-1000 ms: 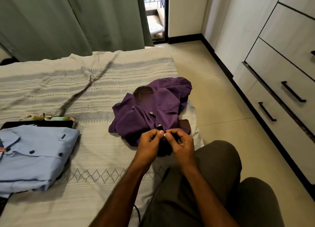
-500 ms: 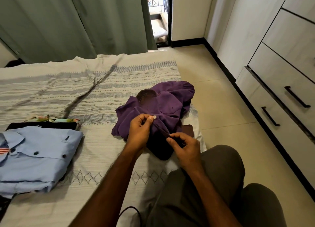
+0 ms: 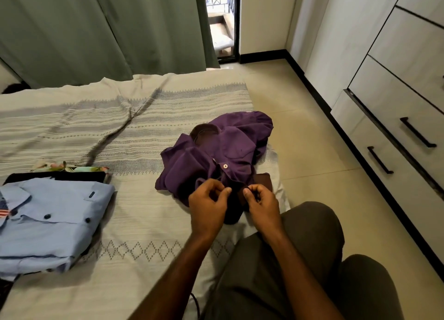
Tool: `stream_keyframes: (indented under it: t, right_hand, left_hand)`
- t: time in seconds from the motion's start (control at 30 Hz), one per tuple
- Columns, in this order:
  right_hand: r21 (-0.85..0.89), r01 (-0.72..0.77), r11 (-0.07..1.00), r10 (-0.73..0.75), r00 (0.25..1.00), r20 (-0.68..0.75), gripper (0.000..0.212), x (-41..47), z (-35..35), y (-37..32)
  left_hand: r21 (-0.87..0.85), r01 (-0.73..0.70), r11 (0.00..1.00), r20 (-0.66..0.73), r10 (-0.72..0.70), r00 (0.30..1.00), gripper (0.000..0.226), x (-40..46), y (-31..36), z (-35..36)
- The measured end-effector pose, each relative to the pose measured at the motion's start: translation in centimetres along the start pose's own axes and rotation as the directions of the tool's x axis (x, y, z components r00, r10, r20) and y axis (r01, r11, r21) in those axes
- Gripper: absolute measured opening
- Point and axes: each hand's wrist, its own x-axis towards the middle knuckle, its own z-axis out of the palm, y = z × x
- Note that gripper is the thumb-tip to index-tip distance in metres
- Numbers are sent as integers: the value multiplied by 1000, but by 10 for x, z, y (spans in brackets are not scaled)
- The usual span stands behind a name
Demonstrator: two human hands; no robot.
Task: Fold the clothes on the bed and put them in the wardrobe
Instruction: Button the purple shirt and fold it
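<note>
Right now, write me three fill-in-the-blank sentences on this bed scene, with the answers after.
1. Both hands, left hand and right hand, pinch the ____ shirt.
2. The folded blue shirt lies to the ____ of it on the bed.
3. The curtain behind the bed is ____.

Answers: purple; left; green

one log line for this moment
stage: buttoning | left hand: pinches purple shirt placket | right hand: pinches placket | blue shirt: folded

Matt purple cloth shirt (image 3: pixel 216 151); woven bedspread (image 3: pixel 120 132); glossy floor tiles (image 3: pixel 300 127).
</note>
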Motion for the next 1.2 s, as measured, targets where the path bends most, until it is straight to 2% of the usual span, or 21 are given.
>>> stream_keyframes:
  t: [0.13, 0.23, 0.3, 0.37, 0.5, 0.6, 0.67, 0.7, 0.77, 0.83, 0.97, 1.0, 1.1, 1.2]
  right_hand:
    - [3, 4, 1000, -4, 1000, -1, 8, -2, -1, 3]
    - [18, 20, 1000, -20, 1000, -8, 8, -2, -1, 4]
    - [17, 29, 999, -29, 999, -15, 8, -3, 0, 5]
    - [18, 36, 999, -36, 999, -23, 9, -3, 0, 4]
    - [18, 43, 999, -43, 999, -25, 9, -4, 0, 2]
    - [54, 75, 996, -73, 997, -35, 6, -6, -2, -3]
    - [93, 103, 990, -97, 993, -63, 2, -9, -3, -7]
    - [111, 117, 987, -107, 990, -89, 2, -12, -4, -10]
    - [145, 139, 980, -118, 982, -147, 8, -19, -1, -19]
    - [203, 138, 969, -105, 981, -164, 13, -28, 2, -29]
    - [280, 55, 958, -27, 994, -102, 2, -38, 10, -38]
    - [280, 46, 959, -20, 995, -94, 4, -39, 11, -37]
    - [250, 29, 968, -12, 998, -66, 15, -40, 13, -37]
    - [226, 26, 974, -11, 998, -66, 20, -38, 10, -38]
  left_hand:
    - [143, 59, 988, 21, -62, 998, 14, -12, -21, 8]
    - [363, 25, 931, 27, -37, 999, 41, 7, -31, 14]
    - [403, 72, 912, -23, -69, 997, 51, 28, -36, 12]
    - [425, 87, 901, -21, -87, 996, 45, 43, -40, 9]
    - [433, -57, 899, 90, 20, 996, 15, 50, -38, 10]
    - [340, -101, 935, 192, 36, 981, 15, 47, -33, 1]
    - [223, -140, 965, 335, 60, 940, 17, 41, -25, -12]
    - [122, -122, 985, 419, 60, 906, 21, 37, -17, -19]
    - [-107, 32, 994, 513, 28, 858, 25, 28, -2, -30]
    - [-225, 135, 965, 485, -9, 875, 23, 22, 10, -34]
    - [-387, 265, 883, 382, -108, 918, 24, 14, 16, -31]
    - [-425, 305, 852, 378, -139, 915, 23, 13, 17, -31]
    - [-507, 423, 751, 467, -173, 867, 20, 9, 18, -34]
    - [-523, 433, 734, 517, -131, 846, 40, 5, 17, -38]
